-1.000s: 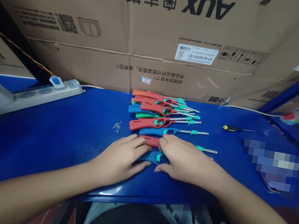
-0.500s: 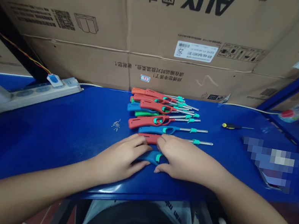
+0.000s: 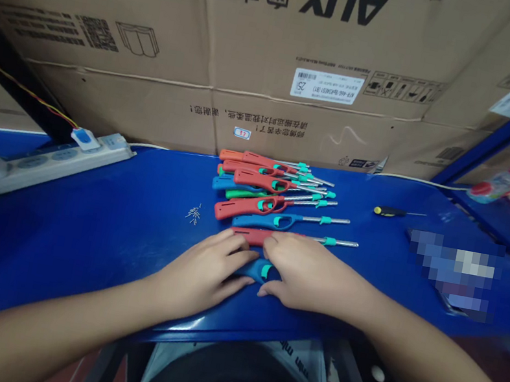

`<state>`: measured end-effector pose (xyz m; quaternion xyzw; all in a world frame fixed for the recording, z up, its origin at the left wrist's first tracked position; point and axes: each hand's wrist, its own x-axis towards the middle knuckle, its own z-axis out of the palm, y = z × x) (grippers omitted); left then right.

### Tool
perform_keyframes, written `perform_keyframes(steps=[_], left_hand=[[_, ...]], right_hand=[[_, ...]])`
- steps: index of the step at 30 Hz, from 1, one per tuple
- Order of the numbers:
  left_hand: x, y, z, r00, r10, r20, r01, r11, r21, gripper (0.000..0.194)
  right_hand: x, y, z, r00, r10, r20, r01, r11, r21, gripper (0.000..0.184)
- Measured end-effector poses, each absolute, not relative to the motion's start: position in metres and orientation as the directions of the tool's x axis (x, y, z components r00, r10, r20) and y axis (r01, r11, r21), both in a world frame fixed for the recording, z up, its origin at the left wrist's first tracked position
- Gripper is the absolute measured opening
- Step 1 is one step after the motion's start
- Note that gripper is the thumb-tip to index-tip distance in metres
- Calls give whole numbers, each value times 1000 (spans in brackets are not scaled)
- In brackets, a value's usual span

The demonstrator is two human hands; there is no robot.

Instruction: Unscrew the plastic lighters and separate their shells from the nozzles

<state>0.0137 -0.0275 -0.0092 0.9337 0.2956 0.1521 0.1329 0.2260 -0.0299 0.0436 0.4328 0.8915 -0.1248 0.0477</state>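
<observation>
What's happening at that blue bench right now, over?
Left hand on blue utility lighter; right hand over it and a red lighter. More lighters piled beyond.

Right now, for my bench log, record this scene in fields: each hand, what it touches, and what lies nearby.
left hand: fingers resting on a blue plastic long-nozzle lighter with a teal trigger
right hand: over the same lighter, fingertips on a red plastic lighter just beyond it
nearby: a heap of red, blue and green lighters; tiny metal pins
surface: blue worktop
also there: yellow-and-black screwdriver; white power strip; cardboard AUX carton
</observation>
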Motion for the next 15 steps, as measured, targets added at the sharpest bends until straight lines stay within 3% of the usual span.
perform_keyframes(steps=[2, 8, 15], left_hand=[[14, -28, -9, 774, 600, 203, 514, -783, 351, 30], [14, -31, -7, 768, 598, 231, 493, -781, 382, 30], [14, -33, -8, 735, 633, 244, 465, -732, 498, 27]], right_hand=[[226, -30, 44, -622, 757, -203, 783, 595, -180, 42], [230, -24, 45, -665, 725, -178, 741, 611, -277, 59], [234, -21, 45, -714, 683, -154, 698, 675, -237, 55]])
